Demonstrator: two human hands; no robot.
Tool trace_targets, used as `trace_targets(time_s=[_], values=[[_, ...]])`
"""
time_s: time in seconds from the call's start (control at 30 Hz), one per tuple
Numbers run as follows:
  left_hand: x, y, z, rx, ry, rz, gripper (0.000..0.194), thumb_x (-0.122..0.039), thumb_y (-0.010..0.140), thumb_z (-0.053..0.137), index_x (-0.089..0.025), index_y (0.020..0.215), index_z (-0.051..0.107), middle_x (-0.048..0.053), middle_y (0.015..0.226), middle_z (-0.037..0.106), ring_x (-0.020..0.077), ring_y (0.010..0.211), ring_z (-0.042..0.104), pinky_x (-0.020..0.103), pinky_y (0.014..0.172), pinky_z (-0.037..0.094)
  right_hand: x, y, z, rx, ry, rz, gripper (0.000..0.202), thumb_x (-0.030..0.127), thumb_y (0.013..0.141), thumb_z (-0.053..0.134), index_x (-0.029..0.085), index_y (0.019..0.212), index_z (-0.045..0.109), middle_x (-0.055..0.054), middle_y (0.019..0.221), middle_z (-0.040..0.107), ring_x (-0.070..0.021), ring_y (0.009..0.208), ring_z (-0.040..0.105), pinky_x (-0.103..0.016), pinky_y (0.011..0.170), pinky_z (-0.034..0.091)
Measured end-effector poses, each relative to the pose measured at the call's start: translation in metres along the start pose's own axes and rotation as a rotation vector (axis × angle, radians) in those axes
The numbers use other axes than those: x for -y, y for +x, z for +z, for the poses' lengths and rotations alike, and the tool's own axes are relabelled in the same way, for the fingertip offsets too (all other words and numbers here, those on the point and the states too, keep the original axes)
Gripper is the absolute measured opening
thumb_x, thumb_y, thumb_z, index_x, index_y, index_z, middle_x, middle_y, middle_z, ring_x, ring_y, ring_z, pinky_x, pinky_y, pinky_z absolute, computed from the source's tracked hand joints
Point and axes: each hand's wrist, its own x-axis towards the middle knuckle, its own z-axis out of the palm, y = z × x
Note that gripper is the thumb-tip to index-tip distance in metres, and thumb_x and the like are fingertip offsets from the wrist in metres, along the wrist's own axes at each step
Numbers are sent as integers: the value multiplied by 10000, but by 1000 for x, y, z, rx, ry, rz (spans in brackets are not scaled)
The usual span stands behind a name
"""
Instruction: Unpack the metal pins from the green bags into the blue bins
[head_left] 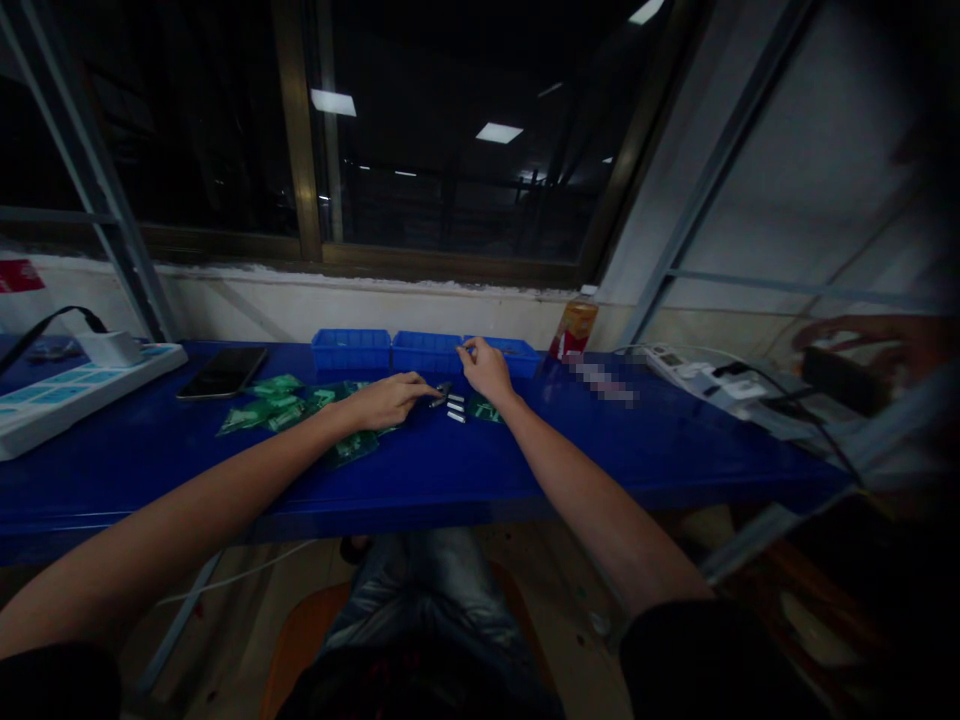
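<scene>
My left hand [391, 401] reaches over the blue table with its fingers stretched out. The index fingertip rests at a small dark metallic piece [442, 390], too small to name. Just right of that fingertip, short silvery strips [456, 408] lie side by side. My right hand [487, 370] is raised at the front of the blue bins [427, 352], thumb and forefinger pinched together; anything between them is too small to make out. Green plastic bags [274, 405] lie beside and partly under my left hand and forearm. Another green piece [484, 408] sits below my right hand.
A phone [223, 372] and a white power strip [82, 385] lie on the left. An orange-labelled bottle [576, 325] stands right of the bins. Farther right are another power strip [690, 375] with plugs and another person's hand [862, 330]. The table's front edge [450, 515] runs above my lap.
</scene>
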Motion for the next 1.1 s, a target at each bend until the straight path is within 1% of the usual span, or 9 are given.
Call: trace_targets(time_s=[0.1, 0.27, 0.37, 0.43, 0.6, 0.67, 0.87, 1.0, 1.1], values=[[-2, 0, 2, 69, 36, 6, 374, -112, 831, 359, -224, 1108, 584, 69, 1064, 586, 177, 980, 538, 322, 897, 391, -7, 2, -1, -11, -25, 50, 250, 377, 831, 434, 184, 905, 576, -30, 669, 598, -163, 596, 528, -254, 571, 337], [-2, 1, 3, 55, 41, -1, 284, -186, 846, 398, -199, 1033, 611, 71, 1038, 619, 190, 960, 549, 326, 883, 396, -15, 4, -1, -9, -62, 102, 267, 384, 829, 437, 181, 933, 577, -58, 734, 630, -184, 664, 564, -266, 609, 371], [-3, 2, 1, 84, 76, -10, 278, -216, 863, 377, -189, 1022, 603, 65, 1032, 620, 181, 962, 552, 304, 873, 402, -24, 6, -4, -34, -83, 171, 271, 376, 830, 430, 184, 955, 575, -67, 765, 648, -198, 727, 586, -271, 640, 392], [-4, 2, 1, 92, 116, -49, 274, -237, 869, 360, -192, 992, 602, 56, 1001, 624, 176, 941, 562, 289, 848, 413, -30, 7, -7, -53, -87, 227, 272, 360, 832, 421, 184, 972, 574, -74, 785, 656, -209, 761, 597, -276, 655, 402], [-7, 0, -3, -11, 224, -273, 263, -298, 862, 351, -219, 892, 601, 41, 908, 640, 188, 856, 587, 282, 733, 436, -44, 10, -13, -95, -92, 340, 290, 345, 826, 423, 170, 993, 583, -106, 878, 662, -222, 831, 603, -291, 699, 419], [-7, 0, -6, -58, 240, -329, 261, -309, 856, 355, -223, 874, 600, 39, 890, 644, 194, 836, 590, 281, 695, 434, -47, 10, -14, -103, -90, 364, 303, 364, 820, 430, 174, 996, 587, -106, 886, 662, -222, 839, 603, -296, 707, 423], [-11, 1, -8, -127, 209, -363, 172, -298, 780, 484, -231, 913, 569, 18, 836, 636, 196, 807, 588, 266, 626, 422, -49, 10, -13, -126, -94, 393, 306, 386, 803, 448, 186, 975, 602, -96, 869, 669, -226, 826, 607, -298, 693, 425], [-11, 1, -6, -140, 212, -357, 175, -278, 776, 482, -225, 930, 546, 20, 834, 634, 209, 823, 590, 279, 626, 426, -49, 10, -13, -134, -84, 379, 288, 380, 799, 459, 190, 955, 609, -84, 837, 673, -215, 797, 605, -289, 680, 421], [-11, 0, -6, -149, 206, -349, 199, -247, 765, 479, -216, 955, 525, 31, 883, 629, 209, 836, 589, 290, 647, 436, -47, 10, -14, -126, -79, 372, 288, 374, 793, 470, 182, 953, 613, -80, 811, 671, -200, 765, 600, -276, 666, 417]])
